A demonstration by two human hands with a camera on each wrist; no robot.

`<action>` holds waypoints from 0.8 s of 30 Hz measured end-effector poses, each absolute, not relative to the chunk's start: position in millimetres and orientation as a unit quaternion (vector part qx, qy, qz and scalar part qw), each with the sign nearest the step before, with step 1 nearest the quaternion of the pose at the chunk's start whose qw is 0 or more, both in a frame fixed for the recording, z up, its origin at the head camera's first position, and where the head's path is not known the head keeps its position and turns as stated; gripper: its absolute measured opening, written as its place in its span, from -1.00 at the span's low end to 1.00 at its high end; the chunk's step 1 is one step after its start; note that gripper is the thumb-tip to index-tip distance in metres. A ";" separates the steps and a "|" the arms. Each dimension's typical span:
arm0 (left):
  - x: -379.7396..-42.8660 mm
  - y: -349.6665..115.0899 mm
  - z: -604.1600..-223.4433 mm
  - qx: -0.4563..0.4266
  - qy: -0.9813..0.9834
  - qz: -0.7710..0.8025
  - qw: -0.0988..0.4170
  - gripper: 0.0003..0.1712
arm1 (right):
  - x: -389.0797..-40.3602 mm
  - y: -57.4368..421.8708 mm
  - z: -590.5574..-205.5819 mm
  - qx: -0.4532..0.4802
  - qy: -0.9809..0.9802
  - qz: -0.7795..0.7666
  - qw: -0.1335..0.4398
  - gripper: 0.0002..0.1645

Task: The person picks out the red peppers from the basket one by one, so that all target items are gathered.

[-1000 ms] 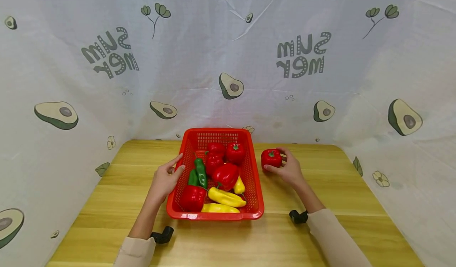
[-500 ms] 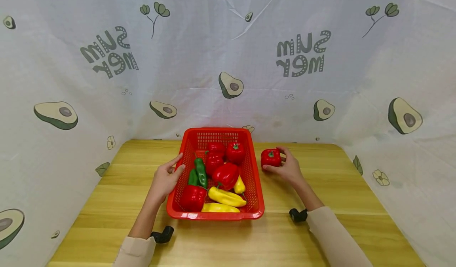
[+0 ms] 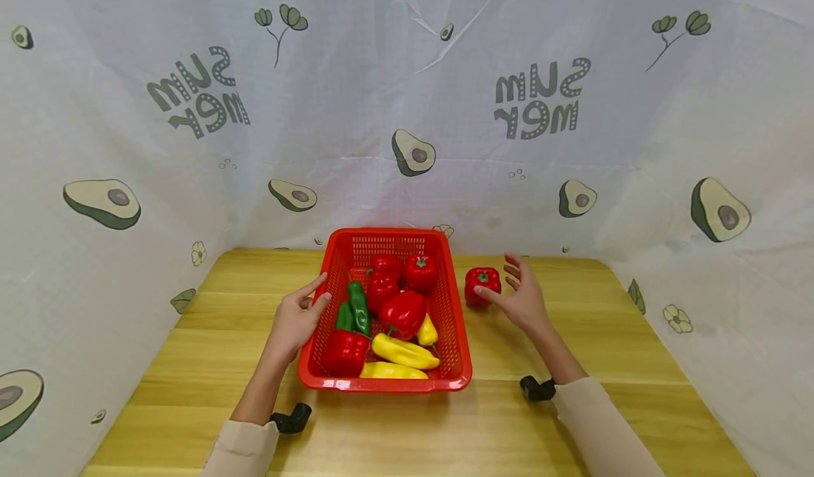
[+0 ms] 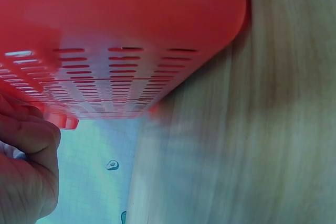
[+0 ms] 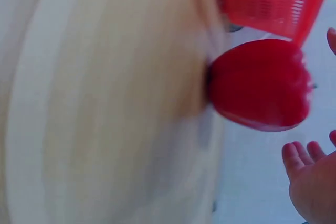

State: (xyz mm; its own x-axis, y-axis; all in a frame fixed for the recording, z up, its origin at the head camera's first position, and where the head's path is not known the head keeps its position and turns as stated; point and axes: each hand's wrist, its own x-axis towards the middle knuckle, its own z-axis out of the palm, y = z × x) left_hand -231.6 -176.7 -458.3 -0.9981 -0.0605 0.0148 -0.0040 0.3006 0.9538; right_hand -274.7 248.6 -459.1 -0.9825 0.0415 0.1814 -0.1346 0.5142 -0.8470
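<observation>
**Right hand (image 3: 526, 299) spread and holding nothing, beside red bell pepper (image 3: 480, 277)**

Fingers are apart. Head view: thumb overlaps the pepper's near right side. Right wrist view: fingertips and thumb stand clear of its surface. Pepper sits upright, stem up, on the wooden table (image 3: 407, 434), toward the far edge, just right of the red basket (image 3: 381, 385).

Left hand (image 3: 295, 324) grips the basket's left rim, thumb over the top.

Basket contents: red peppers (image 3: 405, 313) mainly toward the far edge, one in the near left corner; green peppers (image 3: 359, 309) along the left side; yellow peppers (image 3: 403, 352) toward the near right corner.

Patterned white cloth (image 3: 356, 95) hangs behind the table's far edge.
</observation>
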 end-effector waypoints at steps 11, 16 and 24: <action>-231.0 -175.8 -457.8 0.016 -0.805 -0.592 0.027 -0.42 | -258.3 213.5 -420.4 0.100 -0.837 0.526 0.112 0.10; -231.2 -175.5 -459.2 0.019 -0.808 -0.588 0.029 -0.42 | -250.6 190.8 -412.7 0.142 -0.826 0.537 0.095 0.09; -231.9 -176.0 -460.7 0.020 -0.809 -0.587 0.031 -0.43 | -243.8 159.2 -411.7 0.192 -0.831 0.519 0.055 0.08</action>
